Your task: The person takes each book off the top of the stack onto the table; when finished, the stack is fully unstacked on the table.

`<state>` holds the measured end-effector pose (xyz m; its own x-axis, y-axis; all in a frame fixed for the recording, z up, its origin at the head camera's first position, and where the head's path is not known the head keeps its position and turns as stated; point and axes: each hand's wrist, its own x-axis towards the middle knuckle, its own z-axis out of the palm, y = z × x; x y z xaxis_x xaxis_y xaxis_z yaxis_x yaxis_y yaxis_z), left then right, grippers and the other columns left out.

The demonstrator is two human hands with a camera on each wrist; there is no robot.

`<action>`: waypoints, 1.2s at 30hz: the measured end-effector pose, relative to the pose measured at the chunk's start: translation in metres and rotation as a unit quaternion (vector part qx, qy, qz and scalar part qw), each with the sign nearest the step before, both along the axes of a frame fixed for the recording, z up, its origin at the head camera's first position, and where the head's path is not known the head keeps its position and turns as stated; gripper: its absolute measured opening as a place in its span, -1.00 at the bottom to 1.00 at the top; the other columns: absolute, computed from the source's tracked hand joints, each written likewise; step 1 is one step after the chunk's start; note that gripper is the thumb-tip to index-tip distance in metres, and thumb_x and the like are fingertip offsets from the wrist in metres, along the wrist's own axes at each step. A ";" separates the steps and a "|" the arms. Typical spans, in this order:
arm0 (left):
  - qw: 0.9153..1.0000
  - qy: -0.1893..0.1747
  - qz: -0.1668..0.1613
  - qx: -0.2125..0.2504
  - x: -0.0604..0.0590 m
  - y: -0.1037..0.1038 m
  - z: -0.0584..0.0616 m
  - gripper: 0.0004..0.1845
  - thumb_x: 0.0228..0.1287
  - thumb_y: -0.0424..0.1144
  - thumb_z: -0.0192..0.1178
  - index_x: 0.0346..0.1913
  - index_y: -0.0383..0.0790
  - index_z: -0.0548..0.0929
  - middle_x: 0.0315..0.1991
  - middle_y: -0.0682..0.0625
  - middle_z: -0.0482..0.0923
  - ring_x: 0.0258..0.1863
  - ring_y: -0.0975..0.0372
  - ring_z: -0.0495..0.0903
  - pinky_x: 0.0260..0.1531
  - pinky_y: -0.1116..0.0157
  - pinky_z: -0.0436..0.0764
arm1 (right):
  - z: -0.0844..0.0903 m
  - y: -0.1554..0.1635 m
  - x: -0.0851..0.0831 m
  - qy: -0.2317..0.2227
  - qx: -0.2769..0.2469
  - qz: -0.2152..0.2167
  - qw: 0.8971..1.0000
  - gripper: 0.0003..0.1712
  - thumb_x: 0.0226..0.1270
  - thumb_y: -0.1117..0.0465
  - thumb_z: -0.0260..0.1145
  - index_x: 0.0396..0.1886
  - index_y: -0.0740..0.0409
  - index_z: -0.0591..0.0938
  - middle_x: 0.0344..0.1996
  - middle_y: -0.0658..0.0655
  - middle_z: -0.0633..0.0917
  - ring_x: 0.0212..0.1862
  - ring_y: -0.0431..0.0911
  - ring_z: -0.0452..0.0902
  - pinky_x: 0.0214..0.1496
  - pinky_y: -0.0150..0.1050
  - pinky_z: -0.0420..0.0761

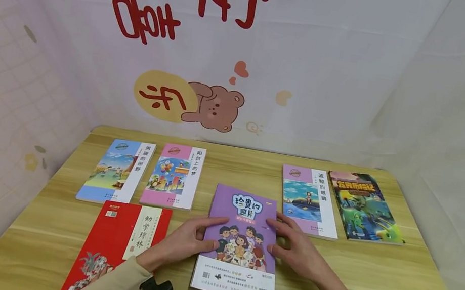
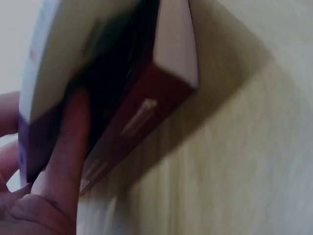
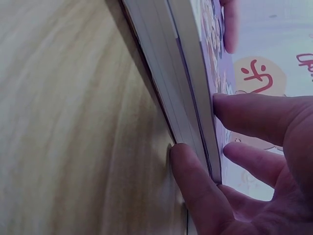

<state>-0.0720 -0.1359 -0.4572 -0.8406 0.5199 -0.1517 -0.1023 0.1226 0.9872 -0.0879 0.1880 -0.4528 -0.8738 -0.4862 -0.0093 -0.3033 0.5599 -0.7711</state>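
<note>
A purple book [image 1: 239, 243] with a cartoon group on its cover lies on top of a small stack, its white band toward me. Beneath it, the left wrist view shows a thicker dark red book [image 2: 139, 115]. My left hand [image 1: 186, 240] grips the stack's left side, two fingers over the cover and another finger [image 2: 73, 132] along the spine side. On the opposite side my right hand [image 1: 300, 251] holds the page edges. In the right wrist view one right finger [image 3: 195, 181] reaches the lower edge of the stack, with others against the cover.
Left of the stack lies a red book [image 1: 107, 232], partly under my left forearm. Behind are a blue book [image 1: 114, 171], a pink book [image 1: 172, 176], a book with a sea picture [image 1: 306, 201] and a dark green one [image 1: 365, 208]. A printed cloth [image 1: 340, 81] rises behind the table.
</note>
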 end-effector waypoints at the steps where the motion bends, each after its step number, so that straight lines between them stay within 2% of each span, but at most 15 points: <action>1: 1.000 -0.006 0.002 0.008 0.000 0.001 0.000 -0.35 0.44 -0.37 0.26 0.55 -0.18 0.38 0.43 -0.32 0.38 0.15 0.01 0.66 0.07 0.26 0.68 | 0.000 0.000 0.000 0.001 -0.001 0.000 1.000 -0.29 0.42 0.17 0.42 0.50 0.25 0.45 0.56 0.43 0.18 0.35 0.33 0.45 0.29 0.22 0.54; 6: 0.998 -0.041 0.024 0.051 0.001 0.004 0.000 -0.33 0.44 -0.45 0.20 0.56 -0.09 0.38 0.44 -0.28 0.39 0.16 0.03 0.66 0.09 0.22 0.69 | 0.004 0.000 0.001 -0.017 -0.026 0.004 1.000 -0.21 0.44 0.16 0.41 0.55 0.30 0.34 0.53 0.49 0.18 0.29 0.38 0.48 0.24 0.16 0.60; 11: 0.996 -0.039 0.039 0.073 0.004 0.004 0.003 -0.32 0.41 -0.47 0.19 0.55 -0.02 0.40 0.49 -0.19 0.36 0.22 0.04 0.61 0.14 0.25 0.65 | 0.010 0.003 0.007 -0.047 -0.052 -0.001 0.998 -0.17 0.49 0.14 0.37 0.61 0.22 0.24 0.47 0.47 0.29 0.26 0.36 0.51 0.21 0.11 0.64; 14: 0.996 -0.027 0.039 0.081 0.008 0.006 0.005 -0.32 0.41 -0.46 0.20 0.56 -0.05 0.40 0.54 -0.17 0.26 0.28 0.05 0.56 0.19 0.29 0.61 | 0.014 0.005 0.010 -0.031 -0.049 -0.008 0.998 -0.19 0.49 0.14 0.37 0.62 0.15 0.26 0.44 0.41 0.36 0.20 0.26 0.57 0.14 -0.01 0.70; 18: 0.992 -0.021 0.025 0.121 0.012 0.013 0.006 -0.31 0.42 -0.49 0.18 0.58 -0.15 0.34 0.58 -0.22 0.15 0.33 0.01 0.51 0.24 0.25 0.58 | 0.020 0.007 0.015 -0.009 -0.054 -0.035 0.998 -0.22 0.48 0.19 0.38 0.61 0.01 0.31 0.41 0.34 0.42 0.12 0.15 0.62 0.01 -0.19 0.72; 22: 0.988 -0.026 0.019 0.151 0.016 0.020 0.006 -0.30 0.42 -0.53 0.16 0.58 -0.18 0.32 0.58 -0.23 0.12 0.33 0.00 0.51 0.24 0.22 0.57 | 0.023 0.010 0.019 -0.034 -0.084 -0.036 0.995 -0.24 0.55 0.23 0.29 0.64 -0.06 0.25 0.51 0.34 0.30 0.14 0.17 0.64 0.05 -0.21 0.69; 26: 0.987 -0.036 0.018 0.156 0.019 0.026 0.007 -0.29 0.44 -0.51 0.15 0.60 -0.10 0.31 0.58 -0.21 0.13 0.29 -0.01 0.55 0.20 0.17 0.62 | 0.025 0.013 0.023 -0.083 -0.128 -0.037 0.988 -0.24 0.61 0.26 0.19 0.68 -0.11 0.15 0.60 0.33 0.09 0.15 0.18 0.66 0.04 -0.22 0.71; 30: 0.988 -0.040 0.009 0.148 0.018 0.033 0.009 -0.28 0.46 -0.49 0.17 0.60 -0.01 0.31 0.56 -0.19 0.16 0.20 -0.01 0.63 0.10 0.13 0.68 | 0.027 0.019 0.025 -0.114 -0.175 -0.057 0.976 -0.23 0.62 0.32 0.16 0.68 -0.18 0.15 0.58 0.30 0.07 0.07 0.13 0.72 -0.06 -0.16 0.76; 36: 0.992 -0.031 -0.028 0.121 0.014 0.035 0.013 -0.30 0.50 -0.42 0.18 0.62 -0.08 0.25 0.48 -0.32 0.29 0.17 -0.08 0.66 0.09 0.15 0.69 | 0.033 0.035 0.031 -0.142 -0.226 -0.073 0.961 -0.24 0.63 0.30 0.15 0.68 -0.17 0.14 0.56 0.33 0.09 0.01 0.11 0.75 -0.07 -0.06 0.77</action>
